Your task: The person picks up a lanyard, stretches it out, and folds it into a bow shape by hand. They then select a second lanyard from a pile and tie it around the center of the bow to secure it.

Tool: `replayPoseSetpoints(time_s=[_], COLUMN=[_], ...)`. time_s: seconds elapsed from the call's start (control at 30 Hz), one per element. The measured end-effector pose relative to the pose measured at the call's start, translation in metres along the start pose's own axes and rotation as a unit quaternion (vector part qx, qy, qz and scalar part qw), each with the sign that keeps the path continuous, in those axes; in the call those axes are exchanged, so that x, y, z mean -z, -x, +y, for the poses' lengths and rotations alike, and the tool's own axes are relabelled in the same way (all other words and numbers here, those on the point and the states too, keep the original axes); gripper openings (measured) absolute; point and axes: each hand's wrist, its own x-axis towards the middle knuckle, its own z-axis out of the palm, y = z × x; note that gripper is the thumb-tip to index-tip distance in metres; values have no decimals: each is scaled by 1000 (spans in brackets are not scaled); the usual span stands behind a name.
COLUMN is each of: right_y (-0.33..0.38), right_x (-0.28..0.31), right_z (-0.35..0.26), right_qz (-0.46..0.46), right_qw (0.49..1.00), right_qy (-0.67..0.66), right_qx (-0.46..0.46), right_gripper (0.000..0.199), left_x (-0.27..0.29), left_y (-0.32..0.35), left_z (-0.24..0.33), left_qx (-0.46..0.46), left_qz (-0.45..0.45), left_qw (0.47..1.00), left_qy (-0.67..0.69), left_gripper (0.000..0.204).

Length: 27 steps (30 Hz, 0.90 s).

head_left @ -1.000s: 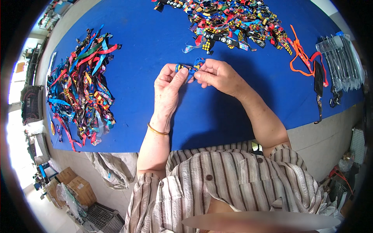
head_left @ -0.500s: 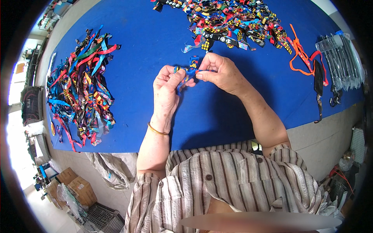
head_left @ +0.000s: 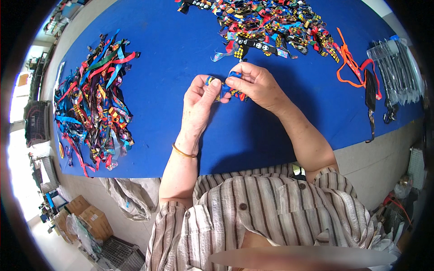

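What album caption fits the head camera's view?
Fingers of left hand and right hand pinch a patterned blue strip over a blue table, colourful ribbon heap at left.

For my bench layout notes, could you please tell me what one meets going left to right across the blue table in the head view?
Pile of colourful strips → left hand → right hand → orange cord → plastic packets.

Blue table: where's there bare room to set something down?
On the blue table, a wide bare patch lies between the left ribbons and the left hand, running up beside the far ribbons. More lies between the right forearm and the orange cord. Crowded: both ribbon piles and the right end, with cord and clear packs.
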Motion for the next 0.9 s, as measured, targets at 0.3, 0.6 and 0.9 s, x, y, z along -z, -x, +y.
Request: replayPoseSetpoints(time_s=[0.3, 0.6, 0.9], right_y=[0, 4, 4], right_x=[2, 8, 4], right_z=[3, -9, 0], right_qz=[11, -49, -20], right_qw=[1000, 994, 996], right_qy=[19, 99, 78], right_qx=[13, 12, 39], right_gripper=[16, 14, 12], left_x=[2, -4, 5], left_y=[2, 5, 1], left_z=[-3, 0, -4], left_qx=[23, 78, 114], left_qz=[-55, -81, -120], left_qw=[994, 983, 982], left_qy=[-89, -148, -86], left_gripper=[16, 23, 22])
